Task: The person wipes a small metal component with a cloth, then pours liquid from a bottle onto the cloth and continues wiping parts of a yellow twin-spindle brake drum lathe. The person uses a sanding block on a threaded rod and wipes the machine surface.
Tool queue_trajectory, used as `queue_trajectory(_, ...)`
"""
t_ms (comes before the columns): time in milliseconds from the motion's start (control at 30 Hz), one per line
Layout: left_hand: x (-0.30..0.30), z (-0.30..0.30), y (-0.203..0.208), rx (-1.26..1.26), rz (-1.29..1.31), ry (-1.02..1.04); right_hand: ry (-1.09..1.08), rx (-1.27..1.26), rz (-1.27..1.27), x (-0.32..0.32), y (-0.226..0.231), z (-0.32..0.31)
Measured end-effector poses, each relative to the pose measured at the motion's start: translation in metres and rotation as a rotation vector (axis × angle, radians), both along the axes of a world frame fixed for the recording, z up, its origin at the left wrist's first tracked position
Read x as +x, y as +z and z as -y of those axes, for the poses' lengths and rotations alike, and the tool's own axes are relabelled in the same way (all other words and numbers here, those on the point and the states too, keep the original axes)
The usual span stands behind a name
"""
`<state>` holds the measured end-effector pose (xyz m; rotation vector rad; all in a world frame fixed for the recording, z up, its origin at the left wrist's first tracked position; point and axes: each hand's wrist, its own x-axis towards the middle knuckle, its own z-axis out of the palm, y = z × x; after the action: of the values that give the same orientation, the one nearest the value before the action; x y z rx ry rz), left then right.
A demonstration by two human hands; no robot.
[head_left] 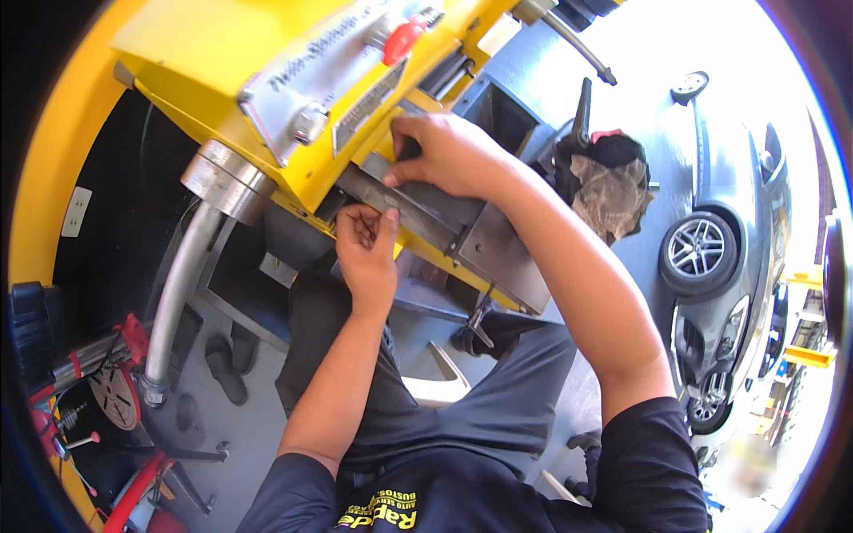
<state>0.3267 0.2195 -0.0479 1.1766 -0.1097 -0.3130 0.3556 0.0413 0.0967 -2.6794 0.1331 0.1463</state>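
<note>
A yellow workshop machine (191, 67) with a round silver spindle housing (227, 182) fills the upper left. On its near side lies a long grey metal bar (418, 219). From the right, my right hand (458, 155) reaches over the bar, its fingers bent on the far side and its thumb on the bar's upper end. My left hand (366, 253) comes up from below, fingers curled in and thumb tip against the bar's near edge. Whatever the left fingers may hold is too small to make out. A dark metal block (502, 253) joins the bar's lower right end.
A red knob (404, 43) sticks out of the machine's panel. Below the spindle housing slants a thick silver tube (182, 302). A small T-shaped handle (480, 320) hangs near my knees. Beyond my right arm are a dirty rag (609, 191) and a parked grey car (733, 293).
</note>
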Motion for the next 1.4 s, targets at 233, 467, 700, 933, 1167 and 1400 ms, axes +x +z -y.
queue_trajectory(233, 0.005, -0.004, 0.001, -0.038, -0.012, -0.013, -0.053, -0.043, -0.056, -0.017, -0.001, -0.006)
queue_trajectory(467, 0.002, -0.003, -0.003, -0.094, -0.031, -0.025, -0.069, 0.024, 0.013, -0.012, -0.002, -0.015)
queue_trajectory(700, 0.007, -0.006, 0.002, -0.122, -0.056, -0.056, -0.183, 0.014, 0.019, 0.002, -0.012, -0.019)
queue_trajectory(933, 0.005, -0.005, 0.004, -0.108, -0.068, -0.046, -0.195, -0.010, -0.020, -0.010, 0.001, -0.020)
queue_trajectory(1167, 0.008, -0.006, 0.003, -0.154, -0.064, -0.058, -0.229, 0.046, 0.008, 0.006, -0.009, -0.025)
queue_trajectory(1400, -0.002, -0.005, 0.002, -0.102, -0.036, -0.028, -0.279, 0.056, 0.115, 0.004, -0.021, -0.031)
